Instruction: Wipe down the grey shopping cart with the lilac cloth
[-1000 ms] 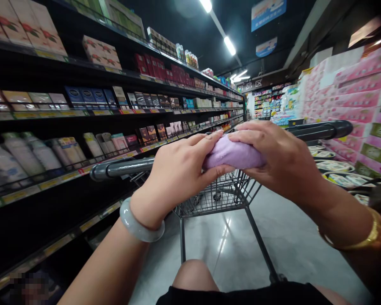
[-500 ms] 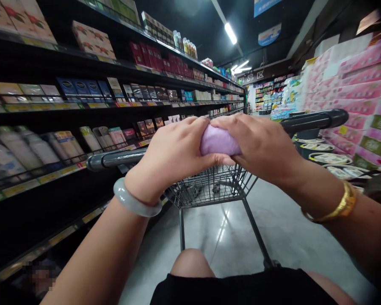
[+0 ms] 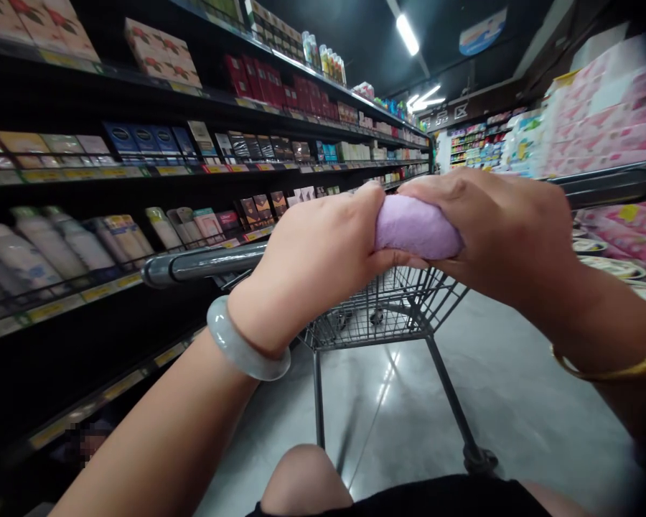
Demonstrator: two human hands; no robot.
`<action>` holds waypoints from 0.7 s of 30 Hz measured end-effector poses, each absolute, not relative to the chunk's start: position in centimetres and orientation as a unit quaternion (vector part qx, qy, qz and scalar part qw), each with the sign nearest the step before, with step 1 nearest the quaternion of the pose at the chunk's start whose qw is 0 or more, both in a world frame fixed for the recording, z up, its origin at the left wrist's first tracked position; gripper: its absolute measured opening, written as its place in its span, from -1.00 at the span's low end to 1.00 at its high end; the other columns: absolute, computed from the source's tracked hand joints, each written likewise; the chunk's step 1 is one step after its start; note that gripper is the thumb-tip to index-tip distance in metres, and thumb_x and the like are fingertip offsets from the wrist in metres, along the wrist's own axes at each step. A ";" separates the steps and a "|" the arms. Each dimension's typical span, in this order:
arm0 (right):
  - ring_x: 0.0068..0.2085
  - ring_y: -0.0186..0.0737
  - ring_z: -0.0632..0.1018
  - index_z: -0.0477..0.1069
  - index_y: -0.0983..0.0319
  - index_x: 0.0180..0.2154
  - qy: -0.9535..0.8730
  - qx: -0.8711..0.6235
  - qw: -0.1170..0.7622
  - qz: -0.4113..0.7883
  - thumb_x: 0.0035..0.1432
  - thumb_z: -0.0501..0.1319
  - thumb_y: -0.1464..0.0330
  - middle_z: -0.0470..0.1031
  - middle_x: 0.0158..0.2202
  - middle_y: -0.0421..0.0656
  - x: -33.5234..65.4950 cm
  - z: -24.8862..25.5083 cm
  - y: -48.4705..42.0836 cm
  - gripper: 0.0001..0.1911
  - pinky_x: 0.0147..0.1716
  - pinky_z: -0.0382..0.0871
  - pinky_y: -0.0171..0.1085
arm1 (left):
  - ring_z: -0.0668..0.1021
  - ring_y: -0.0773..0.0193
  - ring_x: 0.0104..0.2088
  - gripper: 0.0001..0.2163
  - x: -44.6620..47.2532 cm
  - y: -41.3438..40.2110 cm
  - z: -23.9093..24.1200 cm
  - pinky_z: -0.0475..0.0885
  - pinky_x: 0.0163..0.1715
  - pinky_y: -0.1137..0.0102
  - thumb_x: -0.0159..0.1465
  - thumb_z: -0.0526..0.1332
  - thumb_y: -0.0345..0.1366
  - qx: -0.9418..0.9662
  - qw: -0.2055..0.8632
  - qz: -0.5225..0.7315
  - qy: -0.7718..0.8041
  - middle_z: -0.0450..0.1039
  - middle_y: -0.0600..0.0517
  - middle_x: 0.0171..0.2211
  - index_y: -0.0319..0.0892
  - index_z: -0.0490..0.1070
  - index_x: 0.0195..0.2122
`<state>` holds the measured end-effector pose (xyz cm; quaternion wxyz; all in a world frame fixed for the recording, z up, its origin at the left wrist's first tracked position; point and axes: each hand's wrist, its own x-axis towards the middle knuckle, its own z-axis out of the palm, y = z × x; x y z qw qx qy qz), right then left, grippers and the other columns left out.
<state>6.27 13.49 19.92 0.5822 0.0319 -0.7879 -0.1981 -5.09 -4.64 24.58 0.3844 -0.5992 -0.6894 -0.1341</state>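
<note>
A smooth lump of light purple clay [image 3: 417, 227] is gripped between my two hands, above the shopping cart's handle [image 3: 209, 264]. My left hand [image 3: 328, 240] closes on its left end, with the thumb along the underside. Around its right end curl the fingers of my right hand [image 3: 500, 222]; the tips are hidden behind the lump. A pale stone bangle [image 3: 242, 345] circles my left wrist and a gold bracelet [image 3: 614, 366] my right. Below my hands shows the wire basket [image 3: 380, 316] of the cart.
Shelves on the left carry boxes [image 3: 164, 54] and several bottles [image 3: 32, 244]. Stacked pink packages [image 3: 597, 122] rise on the right, with round lidded tubs [image 3: 611, 267] lower down. Grey floor [image 3: 403, 416] runs beneath the cart; my knee [image 3: 304, 481] is at the bottom.
Both hands and the purple clay have shifted right in view, and the clay looks longer, with more of it showing. The view has turned slightly left.
</note>
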 end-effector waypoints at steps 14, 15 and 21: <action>-0.27 -0.14 0.57 0.41 0.11 0.09 -0.776 0.062 0.594 -0.202 0.25 0.17 0.07 0.60 -0.17 -0.13 4.8 20.4 10.9 -0.55 -0.46 0.07 -0.24 | 0.59 0.20 -0.37 -0.46 -7.4 -9.6 26.5 0.32 -0.39 0.39 0.33 0.04 0.27 -0.584 0.312 -0.043 -0.748 0.60 0.03 -0.30 -0.05 0.48 0.00; -0.28 -0.16 0.55 0.39 0.11 0.12 -0.779 0.058 0.591 -0.199 0.26 0.15 0.04 0.59 -0.17 -0.13 4.7 20.4 10.5 -0.52 -0.45 0.02 -0.24 | 0.58 0.20 -0.37 -0.45 -7.6 -10.0 26.4 0.30 -0.40 0.39 0.33 0.03 0.27 -0.586 0.313 -0.049 -0.745 0.59 0.03 -0.30 -0.06 0.48 0.00; -0.26 -0.15 0.52 0.32 0.10 0.16 -0.809 0.077 0.552 -0.189 0.20 0.21 0.10 0.55 -0.09 -0.11 4.5 21.0 7.1 -0.48 -0.43 -0.03 -0.24 | 0.58 0.19 -0.37 -0.35 -8.7 -13.8 26.5 0.26 -0.41 0.39 0.30 0.01 0.33 -0.595 0.292 -0.064 -0.746 0.59 0.00 -0.30 -0.14 0.47 0.03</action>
